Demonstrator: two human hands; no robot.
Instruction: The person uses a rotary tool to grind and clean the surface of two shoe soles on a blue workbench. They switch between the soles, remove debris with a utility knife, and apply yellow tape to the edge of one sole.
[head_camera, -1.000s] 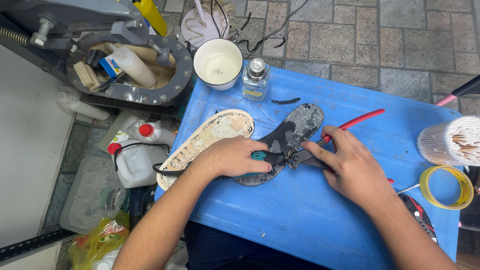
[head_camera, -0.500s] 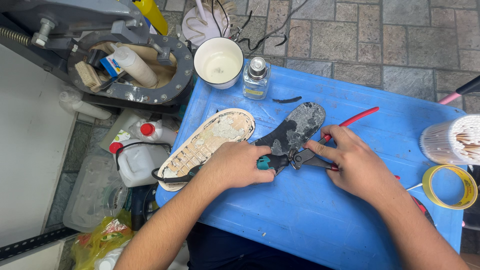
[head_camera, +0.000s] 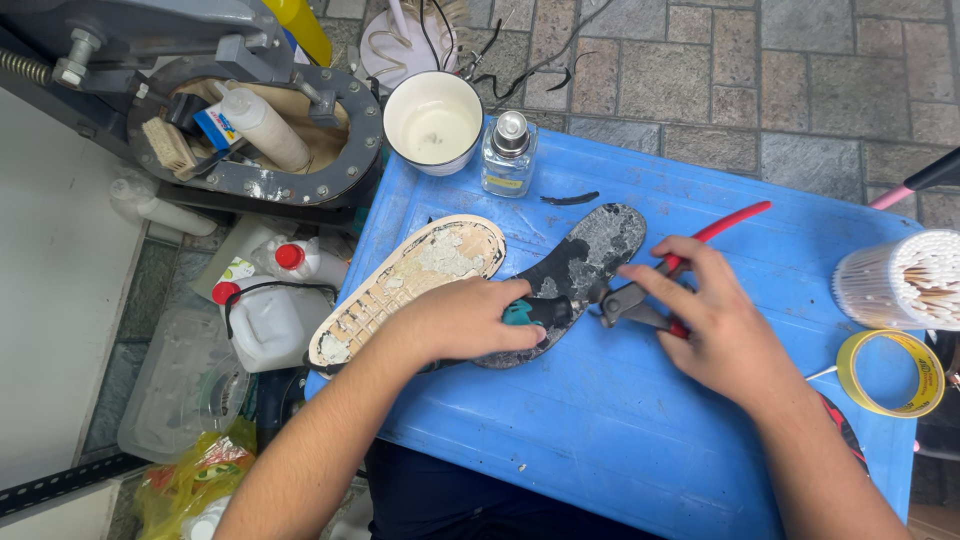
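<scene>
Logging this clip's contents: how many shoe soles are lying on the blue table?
2. A pale sole lies at the table's left edge, partly under the left hand. A dark sole lies beside it, mid-table, between both hands. None seems hidden.

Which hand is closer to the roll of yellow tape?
Right. The right hand grips red-handled pliers just left of the yellow tape roll; the left hand rests on the dark sole, much farther left.

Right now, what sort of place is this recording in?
Most likely a small shoe-repair stand set on paving. On the blue table lie a tan sole and a dark, glue-crusted sole; the right hand works red-handled pliers beside them.
</scene>
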